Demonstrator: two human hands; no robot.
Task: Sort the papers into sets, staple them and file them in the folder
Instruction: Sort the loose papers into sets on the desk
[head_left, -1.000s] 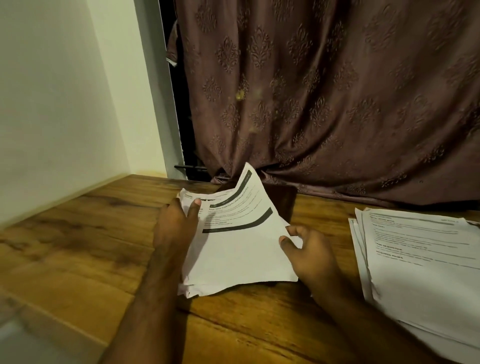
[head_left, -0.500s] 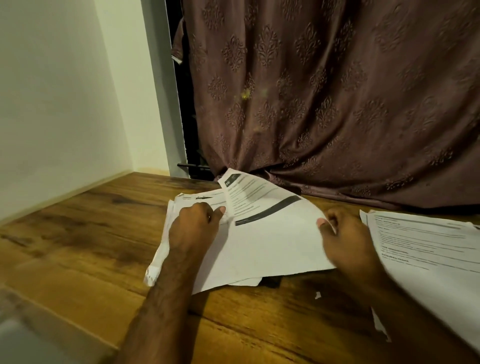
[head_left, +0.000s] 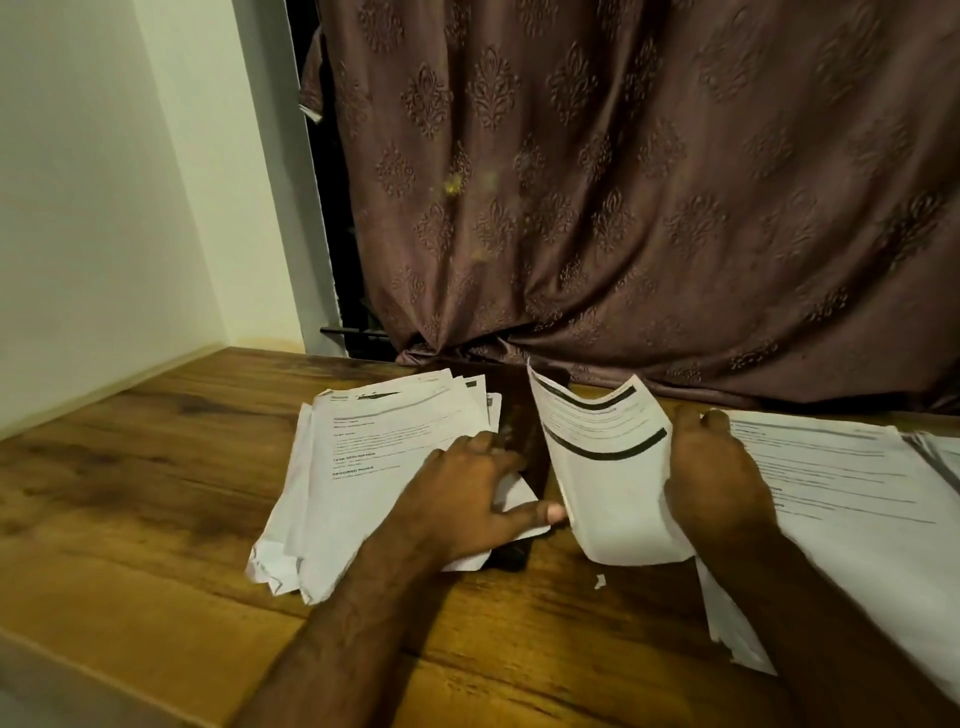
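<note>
Lifted sheet (head_left: 608, 467) now rightward, gripped by right hand (head_left: 719, 488); left hand (head_left: 467, 499) flat on stack (head_left: 374, 467).

1. Two hands: left hand (head_left: 470, 501) at lower centre; right hand (head_left: 719, 488) right of centre.
2. Two paper piles: left pile (head_left: 374, 457) at centre left; right pile (head_left: 841, 499) at the right edge.
3. One lifted sheet (head_left: 605, 467) between them.
4. One paper scrap (head_left: 600, 581) below it.

Brown patterned curtain (head_left: 649, 208) hangs behind the wooden table (head_left: 130, 493)
</note>
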